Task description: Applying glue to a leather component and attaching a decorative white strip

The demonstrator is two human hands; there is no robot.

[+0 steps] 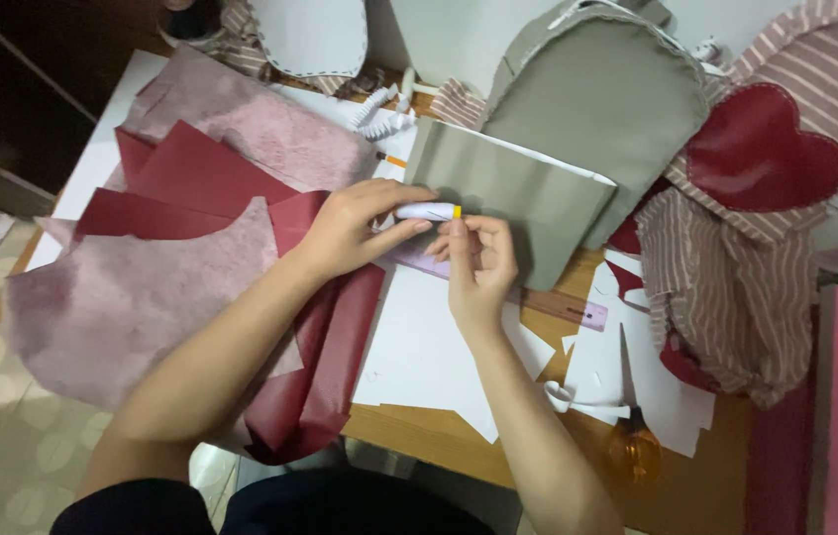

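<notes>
**Fingers pinch a small white marker over grey fabric**

Fingers (409, 230) of the left hand (350, 230) are curled around a small white marker (427, 211) with a yellow tip, thumb on top, gripping its barrel. The right hand (478, 266) meets it from the other end, fingertips pinched at the yellow tip. Marker sits between both hands, just above the lower edge of a folded grey fabric piece (518, 193), over a purple ruler (558, 305).

Surroundings, big to small:
- Wooden table (696, 485), mostly covered, bare wood at the near right.
- Pale pink mottled fabric (132, 297), large sheet at left, under the left forearm; a second piece of the same farther back (251, 124).
- Dark red fabric pieces (191, 183) layered between the pink ones, one fold hanging off the near table edge.
- Grey arch-shaped padded panel (597, 94) behind the folded grey piece, touching it.
- Pink-and-white striped fabric (716, 287) bunched at right, with a red heart patch (761, 149) stitched on the upper part.
- White paper sheets (419, 357) under the right wrist, offcuts scattered toward the right.
- Scissors (597, 401) with white handles on the paper, near the right forearm.
- Small amber bottle (634, 451) just beside the scissors, at the near edge.
- White coiled cord (379, 109) behind the hands, on the pink fabric edge.
</notes>
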